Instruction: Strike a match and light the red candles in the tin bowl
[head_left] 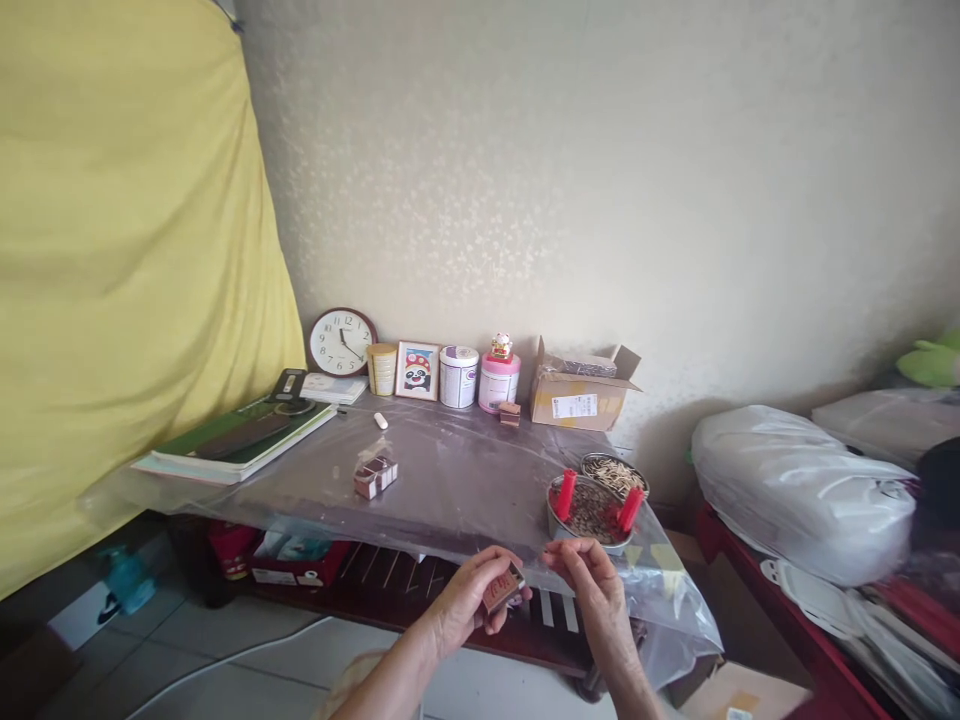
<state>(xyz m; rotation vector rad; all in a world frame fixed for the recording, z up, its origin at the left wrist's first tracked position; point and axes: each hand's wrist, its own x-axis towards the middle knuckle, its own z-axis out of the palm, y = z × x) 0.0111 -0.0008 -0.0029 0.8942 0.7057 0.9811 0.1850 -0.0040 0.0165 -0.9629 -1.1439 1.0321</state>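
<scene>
Above the table's front edge, my left hand (484, 590) grips a small brown matchbox (504, 588) with red lettering, its end turned toward my right hand. My right hand (591, 575) is beside it, thumb and fingers pinched together; whatever lies between the fingertips is too small to make out. Just beyond the right hand stands a metal tin (596, 538) filled with dark grains and holding two red candles (566, 494). Behind it a round tin of pale matchsticks (616, 472) touches or nearly touches the first tin. A wrapped pack of matchboxes (376, 472) lies left of centre.
Plastic sheeting covers the table (457, 465). Along the wall stand a clock (343, 341), a panda picture (418, 371), canisters (459, 377) and an open carton (577, 395). Large books (247, 437) lie at left. White bags (799, 490) bulge at right.
</scene>
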